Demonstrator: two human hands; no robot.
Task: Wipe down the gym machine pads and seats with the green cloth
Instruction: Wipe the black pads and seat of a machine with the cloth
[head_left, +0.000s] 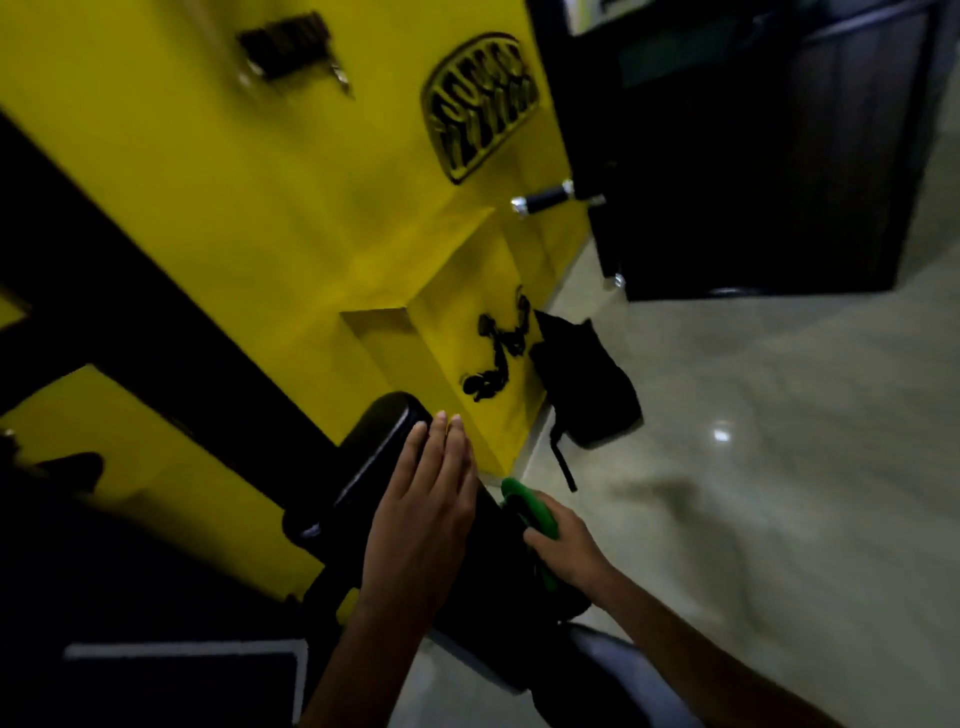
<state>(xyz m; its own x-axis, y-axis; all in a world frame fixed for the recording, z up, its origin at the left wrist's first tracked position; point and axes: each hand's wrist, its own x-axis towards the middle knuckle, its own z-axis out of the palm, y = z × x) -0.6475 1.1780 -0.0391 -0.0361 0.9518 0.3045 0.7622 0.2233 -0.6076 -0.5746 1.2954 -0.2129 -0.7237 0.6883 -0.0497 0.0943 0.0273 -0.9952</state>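
From my head camera, my left hand (422, 512) lies flat, fingers straight and together, on the black machine pad (382, 447) in front of the yellow wall (249, 197). Just to its right, my right hand (563, 548) grips the green cloth (527, 506) against the pad's right edge. A black bag (584, 384) leans on the pale floor (779, 415) farther off.

Open room lies to the right, over the pale tiled floor (753, 441), broken only by a black bag (584, 384) slumped against the yellow wall (234, 197) just beyond the black pad (374, 457). The wall's boxed step (436, 358) crowds the pad's far end, leaving a narrow gap there. A black frame bar (156, 312) blocks the left, and a dark cabinet (753, 156) closes the far right.
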